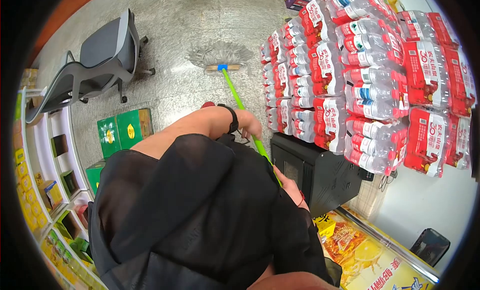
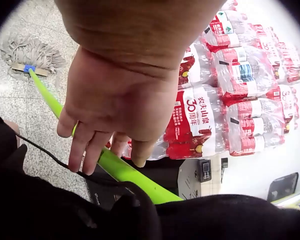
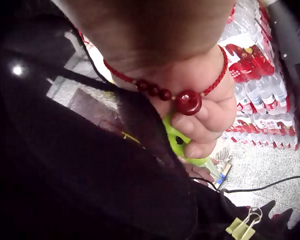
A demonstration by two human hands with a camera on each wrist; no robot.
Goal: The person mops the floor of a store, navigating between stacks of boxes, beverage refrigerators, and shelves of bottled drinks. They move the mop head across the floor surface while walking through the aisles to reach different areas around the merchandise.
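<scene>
2 hands are showing: 1 L hand [image 1: 250, 125], 1 R hand [image 1: 290, 186]. 1 mop [image 1: 235, 92] is showing too. 1 blk wristband [image 1: 233, 122] & 1 red bracelet [image 3: 213, 87] are showing, the latter displaying 4 beads [image 3: 188, 102], i.e. 1 lg + 3 sm. 1 binder clip [image 3: 241, 230] is hanging. 1 office chair [image 1: 102, 45] is standing w/ min. 3 castors [image 1: 145, 40] showing. Min. 2 grn ctns [image 1: 129, 132] are sitting. 1 blk cabinet [image 1: 335, 177] is standing. 1 wht shelf unit [image 1: 70, 145] is holding sm. pkgs [image 1: 27, 182], exact no. unclear. Bottle packs [image 1: 327, 70] are numbering 10+, too many for exact qty.
</scene>
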